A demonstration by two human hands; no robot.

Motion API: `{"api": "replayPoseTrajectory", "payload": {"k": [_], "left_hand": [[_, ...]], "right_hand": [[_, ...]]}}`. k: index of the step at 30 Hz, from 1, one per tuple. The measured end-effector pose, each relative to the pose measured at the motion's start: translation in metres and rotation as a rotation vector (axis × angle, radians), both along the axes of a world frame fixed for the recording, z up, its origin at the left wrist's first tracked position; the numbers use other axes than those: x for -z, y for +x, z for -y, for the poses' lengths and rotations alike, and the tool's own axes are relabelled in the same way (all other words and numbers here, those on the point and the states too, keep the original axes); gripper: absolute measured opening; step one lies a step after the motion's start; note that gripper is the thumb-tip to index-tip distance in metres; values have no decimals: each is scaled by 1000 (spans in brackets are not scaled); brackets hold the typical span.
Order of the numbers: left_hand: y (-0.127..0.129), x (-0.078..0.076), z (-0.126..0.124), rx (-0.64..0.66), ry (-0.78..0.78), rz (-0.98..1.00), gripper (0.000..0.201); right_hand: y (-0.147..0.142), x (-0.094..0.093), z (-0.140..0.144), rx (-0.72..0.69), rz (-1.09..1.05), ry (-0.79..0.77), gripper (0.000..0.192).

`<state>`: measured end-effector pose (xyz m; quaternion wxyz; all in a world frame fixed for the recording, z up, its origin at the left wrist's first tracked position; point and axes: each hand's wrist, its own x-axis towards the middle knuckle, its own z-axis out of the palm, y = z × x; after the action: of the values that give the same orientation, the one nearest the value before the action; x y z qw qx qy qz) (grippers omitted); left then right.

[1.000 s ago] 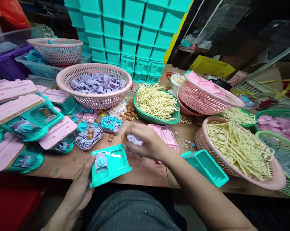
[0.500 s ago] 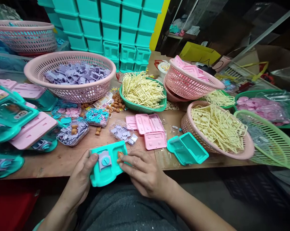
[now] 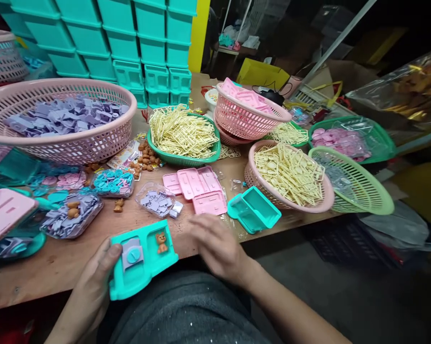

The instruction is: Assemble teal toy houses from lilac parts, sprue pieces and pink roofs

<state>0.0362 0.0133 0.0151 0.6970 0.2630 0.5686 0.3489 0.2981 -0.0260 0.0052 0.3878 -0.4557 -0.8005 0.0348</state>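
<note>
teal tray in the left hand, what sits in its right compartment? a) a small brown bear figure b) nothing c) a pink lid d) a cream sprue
a: the teal tray, held at its left edge by the left hand, has a small brown bear figure in its right compartment.

Surface: bare brown wooden worktable (image 3: 75,258), front edge nearest.
Left rear: wide pink plastic mesh basket of lilac parts (image 3: 63,119).
Centre rear: green plastic bowl of cream sprues (image 3: 183,138).
Right: round pink basket of cream sprues (image 3: 289,177), pale green empty mesh basket (image 3: 351,181) beside.
Centre: flat pink plastic lids (image 3: 199,188), open teal plastic tray (image 3: 254,209), small clear tub of lilac pieces (image 3: 158,200).
</note>
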Motion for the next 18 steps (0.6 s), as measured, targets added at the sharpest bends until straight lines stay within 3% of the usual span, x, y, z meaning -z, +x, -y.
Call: {"api": "replayPoseTrajectory", "payload": {"k": [3,5,9,13,16,18], "left_hand": [[1,0,-2,-28,-23,5,67],[2,3,-2,-35,-32,29,65],[8,6,-1,-32,-86,69,64],[24,6,-5,48,-142,163,65],[33,11,-15,103,-136,202,66],[35,17,-25,103,-146,211,68]], "right_hand": [[34,17,-6,225,88,-60,28],[45,33,-8,264,186,-128,31],[27,58,-8,272,313,-243,55],[6,59,-12,249,250,-212,47],[15,51,-12,316,124,-55,34],[30,49,-9,386,68,11,35]]}}
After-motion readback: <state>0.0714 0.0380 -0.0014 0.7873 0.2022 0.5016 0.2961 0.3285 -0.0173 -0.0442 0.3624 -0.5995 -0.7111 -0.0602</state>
